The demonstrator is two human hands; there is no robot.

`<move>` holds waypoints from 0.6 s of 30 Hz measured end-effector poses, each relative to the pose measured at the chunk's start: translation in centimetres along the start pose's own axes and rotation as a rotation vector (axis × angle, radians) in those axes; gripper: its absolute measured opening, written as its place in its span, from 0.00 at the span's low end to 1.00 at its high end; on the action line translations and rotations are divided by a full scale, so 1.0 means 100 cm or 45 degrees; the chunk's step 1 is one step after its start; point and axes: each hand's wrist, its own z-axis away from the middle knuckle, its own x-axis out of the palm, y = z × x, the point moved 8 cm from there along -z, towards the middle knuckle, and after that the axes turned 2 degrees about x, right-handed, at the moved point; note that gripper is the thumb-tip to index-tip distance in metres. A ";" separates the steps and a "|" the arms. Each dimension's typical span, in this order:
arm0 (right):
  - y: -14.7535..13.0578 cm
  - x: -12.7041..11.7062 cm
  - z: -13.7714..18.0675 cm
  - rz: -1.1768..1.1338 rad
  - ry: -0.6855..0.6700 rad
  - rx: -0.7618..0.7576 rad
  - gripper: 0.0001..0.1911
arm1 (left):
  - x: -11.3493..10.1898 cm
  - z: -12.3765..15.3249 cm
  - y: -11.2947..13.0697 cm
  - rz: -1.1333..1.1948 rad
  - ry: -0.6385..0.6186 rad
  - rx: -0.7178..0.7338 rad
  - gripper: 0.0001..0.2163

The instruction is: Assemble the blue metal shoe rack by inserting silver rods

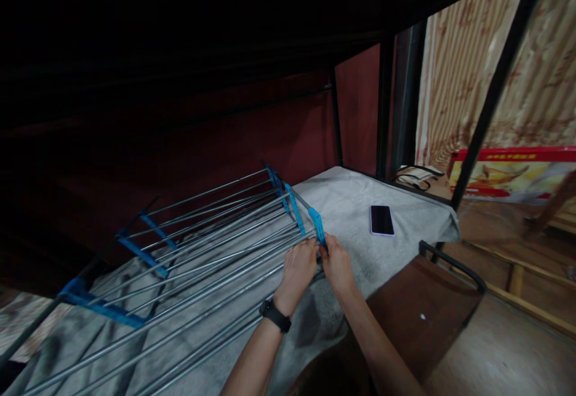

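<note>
A folding clothes drying rack [216, 252] of thin metal rods and blue plastic end pieces lies on a grey cloth. At its right end, my left hand [300, 263] has its fingers curled around the rod ends, a black watch on that wrist. Right beside it, my right hand [338, 264] is closed on the lower end of a blue plastic joint [317, 223]. The two hands nearly touch. My fingertips and the exact spot they grip are partly hidden behind my hands.
A phone [382, 221] lies on the grey cloth [346, 189] to the right. Near me stands a brown seat with a black metal frame [418, 306]. Dark metal posts [384, 108] rise at the back, with a red printed box [513, 174] on the floor beyond.
</note>
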 end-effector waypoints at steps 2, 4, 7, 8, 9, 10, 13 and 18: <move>0.000 0.000 0.000 0.015 0.005 0.004 0.15 | 0.001 -0.001 -0.002 0.014 0.002 -0.002 0.13; 0.000 0.000 0.000 0.024 0.007 0.007 0.14 | 0.003 -0.003 -0.003 0.036 -0.001 0.003 0.12; -0.001 0.000 0.000 0.027 -0.004 -0.002 0.15 | 0.006 -0.005 -0.006 0.077 0.010 -0.003 0.12; -0.001 0.000 0.000 0.027 -0.005 -0.004 0.15 | 0.007 -0.006 -0.008 0.092 0.022 -0.016 0.12; -0.001 0.000 0.000 0.026 -0.005 -0.003 0.15 | 0.007 -0.006 -0.009 0.114 0.032 -0.027 0.12; 0.000 0.000 0.000 0.026 -0.002 0.000 0.15 | 0.008 -0.007 -0.010 0.144 0.039 -0.032 0.12; 0.000 -0.001 0.001 0.020 0.007 0.005 0.16 | 0.011 -0.008 -0.010 0.227 0.040 0.001 0.11; 0.000 0.000 0.001 0.002 0.003 -0.015 0.16 | 0.011 -0.010 -0.011 0.197 0.004 0.041 0.10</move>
